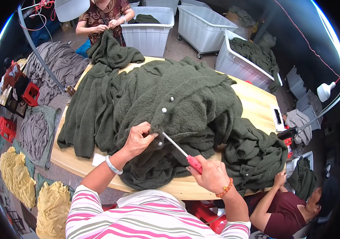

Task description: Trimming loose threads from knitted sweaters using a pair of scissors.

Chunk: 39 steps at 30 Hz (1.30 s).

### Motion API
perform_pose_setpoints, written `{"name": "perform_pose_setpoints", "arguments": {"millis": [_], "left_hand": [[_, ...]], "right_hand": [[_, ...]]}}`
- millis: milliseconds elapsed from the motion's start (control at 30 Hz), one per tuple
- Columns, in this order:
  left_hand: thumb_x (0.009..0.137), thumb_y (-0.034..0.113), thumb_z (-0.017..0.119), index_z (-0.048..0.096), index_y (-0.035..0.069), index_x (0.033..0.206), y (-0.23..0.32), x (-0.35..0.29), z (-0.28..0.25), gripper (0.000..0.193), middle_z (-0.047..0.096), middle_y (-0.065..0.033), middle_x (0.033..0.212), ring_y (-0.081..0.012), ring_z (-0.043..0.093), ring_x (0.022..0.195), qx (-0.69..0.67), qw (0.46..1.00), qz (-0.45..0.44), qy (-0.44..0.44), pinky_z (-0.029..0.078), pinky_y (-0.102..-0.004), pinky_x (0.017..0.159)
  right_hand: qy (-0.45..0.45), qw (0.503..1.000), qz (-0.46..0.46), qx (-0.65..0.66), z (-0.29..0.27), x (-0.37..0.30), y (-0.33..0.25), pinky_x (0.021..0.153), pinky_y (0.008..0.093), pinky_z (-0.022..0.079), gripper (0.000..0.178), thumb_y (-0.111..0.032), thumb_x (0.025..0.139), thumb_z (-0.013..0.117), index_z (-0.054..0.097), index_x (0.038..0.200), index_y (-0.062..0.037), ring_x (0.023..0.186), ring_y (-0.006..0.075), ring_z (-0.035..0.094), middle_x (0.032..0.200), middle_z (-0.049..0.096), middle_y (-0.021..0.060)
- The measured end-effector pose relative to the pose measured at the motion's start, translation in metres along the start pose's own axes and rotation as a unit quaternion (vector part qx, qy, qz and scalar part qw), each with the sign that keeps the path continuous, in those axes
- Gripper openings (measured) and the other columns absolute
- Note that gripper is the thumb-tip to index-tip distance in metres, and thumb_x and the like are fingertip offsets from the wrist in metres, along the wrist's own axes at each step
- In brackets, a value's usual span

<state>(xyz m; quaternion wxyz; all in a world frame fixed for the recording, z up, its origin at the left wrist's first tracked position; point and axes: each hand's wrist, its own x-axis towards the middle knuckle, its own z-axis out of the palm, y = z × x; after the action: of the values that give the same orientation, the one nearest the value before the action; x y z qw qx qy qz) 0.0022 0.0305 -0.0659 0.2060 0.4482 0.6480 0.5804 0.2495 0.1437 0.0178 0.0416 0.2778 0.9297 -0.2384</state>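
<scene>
A heap of dark green knitted cardigans [194,87] lies in front of me, with several pale round buttons along a front edge. My left hand [138,139] is closed in a pinch on that edge, beside the buttons. In my right hand [213,175] is a red-handled tool [178,146] with a long, slim metal shaft. The shaft points up and left, its tip at the knit close to my left fingertips and just above the lowest button [160,143]. Exactly what the tip touches is too small to tell.
The cardigans rest on a light wooden table [253,99]. Across it, a person's hands [108,27] handle green knit; another person [285,207] sits at the right corner. White bins [204,24] stand behind. Yellow [16,175] and grey garment piles [54,65] lie left.
</scene>
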Motion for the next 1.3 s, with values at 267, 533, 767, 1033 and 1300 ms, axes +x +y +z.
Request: {"name": "perform_pose_setpoints", "arguments": {"millis": [267,533,767,1033,1300], "left_hand": [[0.083,0.007,0.072,0.063,-0.001,0.085,-0.010,0.000,-0.003,0.012,0.052,0.0005,0.073,-0.0070,0.048,0.070,-0.028,0.996,-0.079,0.010,0.039,-0.0230,0.062],[0.082,0.010,0.075,0.061,0.000,0.098,-0.019,-0.014,0.021,0.023,0.058,0.0004,0.077,-0.0074,0.054,0.071,0.127,0.990,-0.012,0.065,0.046,-0.0224,0.067],[0.089,0.008,0.068,0.065,-0.001,0.103,-0.024,-0.021,0.024,0.017,0.068,-0.0036,0.097,-0.0088,0.061,0.082,-0.406,0.899,-0.165,0.003,0.050,-0.0246,0.072],[0.084,0.019,0.068,0.066,-0.002,0.101,-0.019,-0.099,0.052,0.027,0.068,-0.0143,0.090,-0.0216,0.066,0.080,-0.095,0.852,0.003,-0.515,0.050,-0.0336,0.073],[0.084,0.012,0.073,0.059,0.002,0.112,-0.048,-0.013,-0.054,0.033,0.063,-0.0030,0.092,-0.0088,0.058,0.081,0.101,0.967,-0.081,0.218,0.049,-0.0238,0.071]], "right_hand": [[0.018,0.999,-0.022,0.036,0.004,-0.003,0.010,0.064,0.0465,0.050,0.027,-0.031,0.087,0.067,0.062,0.105,-0.0113,0.073,0.0387,0.064,0.074,0.065,0.0176],[-0.037,0.999,-0.011,0.015,0.018,-0.014,0.021,0.071,0.0495,0.048,0.028,-0.037,0.089,0.062,0.058,0.103,-0.0121,0.073,0.0402,0.064,0.072,0.065,0.0183],[-0.062,0.996,-0.051,0.043,0.005,-0.025,0.021,0.067,0.0402,0.053,0.025,-0.026,0.085,0.069,0.065,0.102,-0.0083,0.069,0.0337,0.067,0.074,0.067,0.0174],[0.061,0.971,-0.032,0.230,-0.007,-0.012,0.043,0.063,0.0292,0.053,0.020,-0.009,0.084,0.069,0.065,0.103,-0.0037,0.065,0.0213,0.070,0.070,0.067,0.0106],[0.054,0.981,0.002,0.187,0.002,0.009,0.049,0.064,0.0261,0.051,0.018,-0.008,0.086,0.066,0.063,0.102,-0.0003,0.065,0.0120,0.066,0.067,0.066,0.0068]]}}
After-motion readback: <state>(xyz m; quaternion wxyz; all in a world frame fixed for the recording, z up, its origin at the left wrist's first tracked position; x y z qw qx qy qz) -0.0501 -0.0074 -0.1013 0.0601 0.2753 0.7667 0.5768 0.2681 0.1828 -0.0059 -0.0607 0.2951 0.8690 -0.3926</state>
